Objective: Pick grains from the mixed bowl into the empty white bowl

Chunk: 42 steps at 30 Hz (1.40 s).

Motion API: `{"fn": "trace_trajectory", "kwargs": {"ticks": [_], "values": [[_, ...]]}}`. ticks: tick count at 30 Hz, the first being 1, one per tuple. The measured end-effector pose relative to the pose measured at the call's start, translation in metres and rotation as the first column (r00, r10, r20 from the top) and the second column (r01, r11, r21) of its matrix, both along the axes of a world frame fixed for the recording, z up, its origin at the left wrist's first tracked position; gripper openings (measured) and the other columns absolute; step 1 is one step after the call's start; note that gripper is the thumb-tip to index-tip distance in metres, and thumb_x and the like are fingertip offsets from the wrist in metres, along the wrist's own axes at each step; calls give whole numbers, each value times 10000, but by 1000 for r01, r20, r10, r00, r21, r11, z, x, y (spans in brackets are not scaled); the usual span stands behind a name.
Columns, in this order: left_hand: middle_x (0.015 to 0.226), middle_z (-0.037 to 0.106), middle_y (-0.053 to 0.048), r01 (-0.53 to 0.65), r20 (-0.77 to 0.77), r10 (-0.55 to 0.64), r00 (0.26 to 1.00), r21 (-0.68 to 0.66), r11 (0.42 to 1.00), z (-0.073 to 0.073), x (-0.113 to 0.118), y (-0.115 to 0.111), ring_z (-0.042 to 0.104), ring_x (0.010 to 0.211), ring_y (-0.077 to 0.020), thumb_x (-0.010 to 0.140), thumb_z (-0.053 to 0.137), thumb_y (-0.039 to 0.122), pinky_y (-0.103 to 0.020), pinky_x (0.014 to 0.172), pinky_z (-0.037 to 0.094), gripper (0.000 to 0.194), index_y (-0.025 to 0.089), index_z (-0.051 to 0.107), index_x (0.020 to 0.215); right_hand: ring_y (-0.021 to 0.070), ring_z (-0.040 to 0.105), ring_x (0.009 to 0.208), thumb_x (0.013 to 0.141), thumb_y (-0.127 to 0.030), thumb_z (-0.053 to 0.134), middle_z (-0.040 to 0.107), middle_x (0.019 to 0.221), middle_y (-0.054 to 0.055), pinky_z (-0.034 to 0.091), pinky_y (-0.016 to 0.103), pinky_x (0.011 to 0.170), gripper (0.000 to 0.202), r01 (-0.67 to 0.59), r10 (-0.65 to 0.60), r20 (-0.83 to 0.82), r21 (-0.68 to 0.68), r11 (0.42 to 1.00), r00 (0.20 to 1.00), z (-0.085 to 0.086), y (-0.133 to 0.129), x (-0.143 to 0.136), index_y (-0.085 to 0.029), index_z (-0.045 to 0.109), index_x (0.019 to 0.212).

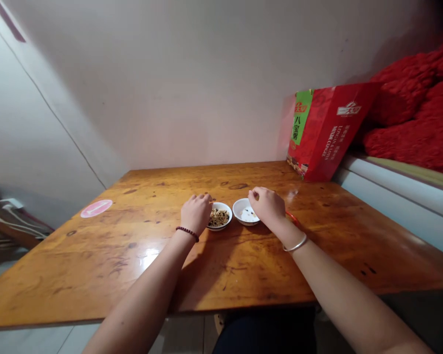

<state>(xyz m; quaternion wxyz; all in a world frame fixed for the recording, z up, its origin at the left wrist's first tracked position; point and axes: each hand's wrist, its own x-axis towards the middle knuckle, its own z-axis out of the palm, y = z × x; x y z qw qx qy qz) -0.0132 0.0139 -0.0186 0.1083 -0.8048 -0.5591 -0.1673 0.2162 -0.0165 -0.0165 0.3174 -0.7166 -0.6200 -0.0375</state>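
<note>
My left hand (196, 212), with a dark bead bracelet, is closed at the left side of a white bowl (229, 219) of mixed beans or grains. Its fingers curl over the rim, fingertips hidden; a small orange bit shows beside them. To the right stands a second white bowl (237, 215) with a few dark and light pieces on its bottom. Over its right rim is my right hand (268, 206), wearing a silver bangle, thumb and fingers pinched together. What they hold cannot be made out. A thin orange-red thing (293, 219) shows behind that wrist.
The bowls stand on a glossy wooden table (133, 275). A red carton (332, 128) is at the back right against the wall, beside red fluffy fabric (409, 118) on a ledge. A pink oval sticker (96, 208) lies at the left; white cables (18, 219) hang beyond the edge.
</note>
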Motion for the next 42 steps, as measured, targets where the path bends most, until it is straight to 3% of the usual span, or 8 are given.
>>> {"fn": "trace_trajectory", "kwargs": {"ticks": [3,6,11,14,22,29,36,42], "values": [[992,766,-67,76,147,-54,988,-147,986,4,3,-8,685,893,-259,946,542,304,-318,698,445,185,247,718,945,199,655,801,974,-356,480,770,970,74,269,301,607,308,-24,24,3,30,999,1000,-3,-3,-7,-215,728,858],[1006,776,-66,160,246,-95,964,-260,952,5,8,-10,698,923,-276,917,596,342,-333,757,475,182,243,746,940,180,632,766,980,-357,479,756,908,59,281,301,630,311,-39,42,-26,128,991,999,-8,-4,-11,-207,708,831],[1080,768,-131,200,164,-157,974,-299,933,-3,8,-7,668,1064,-357,846,705,326,-408,887,512,309,203,760,1125,156,597,725,989,-350,457,706,814,49,320,286,669,327,-106,116,-20,273,956,993,-12,-7,-16,-199,659,781],[1126,768,-107,220,198,-161,967,-325,920,-5,8,-4,675,1077,-344,813,734,295,-403,919,510,307,222,769,1109,147,578,704,990,-337,461,679,777,33,337,279,679,316,-150,162,-5,340,928,987,-15,-8,-17,-203,642,768],[1051,789,4,115,191,-45,981,-375,920,-3,15,-8,720,977,-262,851,663,313,-311,767,521,233,295,781,1051,139,492,602,985,-329,496,595,665,4,312,290,613,316,-240,252,46,505,829,967,-32,-1,-17,-224,557,693],[1118,771,-74,197,222,-141,965,-252,948,-14,14,1,674,1075,-299,854,705,277,-335,898,503,367,226,739,1216,131,505,614,994,-322,497,591,690,2,309,289,601,313,-314,294,122,518,796,948,-37,-4,-21,-222,532,699],[976,786,-33,278,265,-198,944,-314,908,-15,13,6,709,861,-237,849,674,268,-282,687,456,198,262,792,1008,131,520,616,981,-288,487,605,686,5,341,280,627,296,-373,357,129,484,791,925,-31,-8,-24,-217,562,703],[952,790,-27,234,277,-143,950,-332,914,-18,12,4,710,837,-219,852,683,277,-269,680,448,156,266,807,946,122,532,598,973,-263,499,611,684,1,347,278,618,280,-426,415,134,473,771,900,-30,-10,-27,-205,605,721]]}}
